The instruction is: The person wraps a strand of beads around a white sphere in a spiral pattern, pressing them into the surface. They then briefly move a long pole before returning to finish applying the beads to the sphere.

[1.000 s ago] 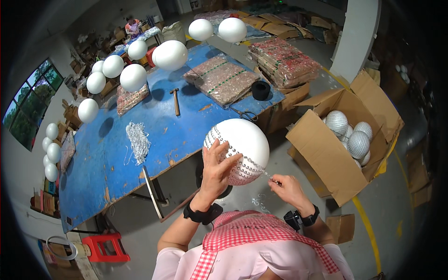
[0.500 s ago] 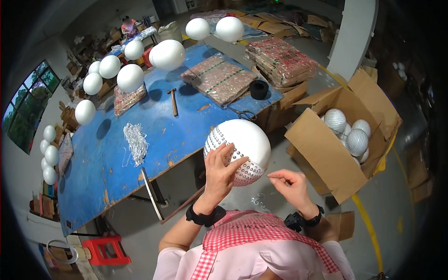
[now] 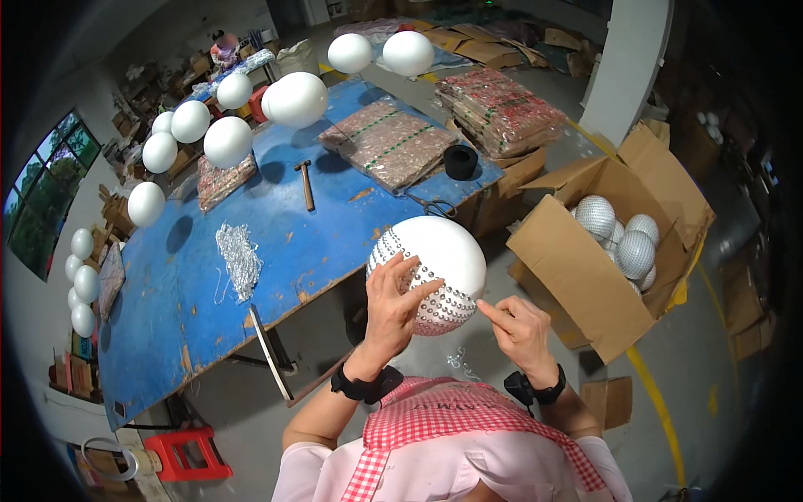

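In front of my chest is a large white ball [image 3: 447, 251], with rows of silver beads [image 3: 439, 316] around its left side and lower part. My left hand [image 3: 389, 305] grips the ball from the left, thumb and fingertips pressed on the bead rows. Close against the lower right edge of the ball is my right hand [image 3: 523, 335], thumb and index finger pinched together and the other fingers curled. Whatever lies between those fingertips is too small to make out. What supports the ball from below is hidden.
On the blue table [image 3: 276, 284] lie a bundle of silver bead strands [image 3: 239, 261], a hammer [image 3: 306, 186], scissors [image 3: 433, 205], a black roll [image 3: 461, 161] and wrapped packs [image 3: 389, 142]. Several white balls [image 3: 227, 142] stand above it. To the right, a carton [image 3: 585, 272] holds beaded balls [image 3: 636, 253].
My right hand has moved slightly up, its fingertips now at the ball's edge and its fingers more curled. My left hand keeps its place on the ball. The whole view has shifted slightly.
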Demonstrator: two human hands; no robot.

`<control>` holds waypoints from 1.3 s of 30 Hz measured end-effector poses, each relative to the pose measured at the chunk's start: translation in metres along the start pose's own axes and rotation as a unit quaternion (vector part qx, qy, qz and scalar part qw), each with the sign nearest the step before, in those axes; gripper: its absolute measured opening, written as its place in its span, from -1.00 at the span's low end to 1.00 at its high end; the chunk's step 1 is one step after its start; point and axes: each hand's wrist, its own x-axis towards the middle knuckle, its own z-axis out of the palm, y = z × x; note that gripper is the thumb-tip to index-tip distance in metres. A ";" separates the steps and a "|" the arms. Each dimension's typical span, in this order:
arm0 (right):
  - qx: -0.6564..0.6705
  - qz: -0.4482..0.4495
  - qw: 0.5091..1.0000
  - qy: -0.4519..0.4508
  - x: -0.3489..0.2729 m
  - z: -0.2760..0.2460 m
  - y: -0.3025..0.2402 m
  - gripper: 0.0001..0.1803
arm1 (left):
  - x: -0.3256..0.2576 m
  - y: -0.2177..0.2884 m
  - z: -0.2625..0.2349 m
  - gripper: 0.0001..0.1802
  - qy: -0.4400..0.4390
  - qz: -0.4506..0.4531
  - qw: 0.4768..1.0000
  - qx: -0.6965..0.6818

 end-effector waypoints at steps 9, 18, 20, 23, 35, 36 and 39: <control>0.088 0.128 0.988 0.016 -0.010 0.030 0.014 -0.85 | 0.012 -0.030 -0.004 -0.56 -0.010 -0.064 0.990 -0.127; 0.450 0.274 0.850 -0.004 -0.011 0.028 0.024 -0.84 | 0.014 -0.037 -0.015 -0.42 -0.043 -0.039 0.994 -0.097; 0.502 0.316 0.804 -0.042 -0.009 0.013 0.021 -0.83 | 0.016 -0.038 -0.013 -0.47 -0.046 -0.029 0.993 -0.104; 0.557 0.351 0.749 -0.076 -0.005 0.003 0.011 -0.82 | 0.017 -0.039 -0.011 -0.52 -0.008 -0.025 0.995 -0.097; 0.440 0.364 0.821 0.003 0.016 0.022 0.005 -0.91 | 0.027 -0.049 -0.016 -0.56 -0.101 0.036 0.994 -0.023; 0.450 0.354 0.820 0.006 0.018 0.024 0.005 -0.92 | 0.028 -0.050 -0.015 -0.57 -0.107 0.028 0.993 -0.031; 0.377 0.313 0.871 0.021 0.026 0.026 0.002 -0.96 | 0.031 -0.053 -0.012 -0.60 -0.114 0.009 0.991 -0.065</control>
